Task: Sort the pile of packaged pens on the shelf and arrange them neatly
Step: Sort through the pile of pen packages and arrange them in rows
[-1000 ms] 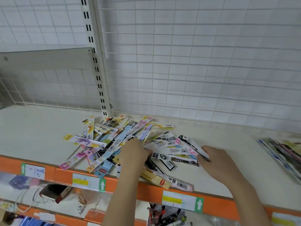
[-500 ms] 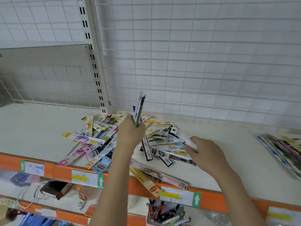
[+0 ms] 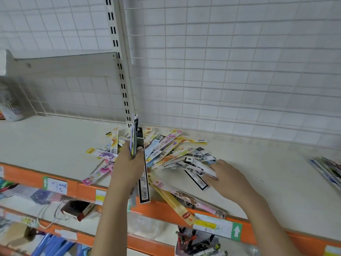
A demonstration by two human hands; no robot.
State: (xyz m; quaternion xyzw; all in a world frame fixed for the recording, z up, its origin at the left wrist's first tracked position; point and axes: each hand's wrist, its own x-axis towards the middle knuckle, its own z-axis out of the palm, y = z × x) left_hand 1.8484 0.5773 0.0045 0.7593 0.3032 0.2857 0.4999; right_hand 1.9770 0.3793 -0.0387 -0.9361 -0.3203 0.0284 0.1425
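Packaged pens, long flat strips of printed card and clear plastic in yellow, pink, blue and black, lie in a loose fan-shaped pile [image 3: 171, 154] on the cream shelf [image 3: 55, 145], between my two hands and just beyond them. My left hand [image 3: 129, 167] is clenched around a thin bundle of pen packs [image 3: 134, 137], held on edge and upright, its long axis pointing up toward the white wire-grid back panel [image 3: 221, 71]. My right hand [image 3: 227, 178] rests low on the near right edge of the pile, fingers curled onto a black-and-white pen pack [image 3: 197, 166] that lies slantwise, its far end toward the pile's centre and its near end under my fingertips. I cannot tell whether that pack is truly pinched or only pressed flat.

As I judge it, the next move turns on this slant: the pack is nearest my right hand and must be swung round to match the upright bundle on the left. A long yellow pen pack [image 3: 175, 204] and a pink one [image 3: 195, 200] overhang the orange front rail [image 3: 55, 182], so a careless sweep could knock them off. A separate stack of flat printed packets [image 3: 328, 169] sits well apart at the far right.
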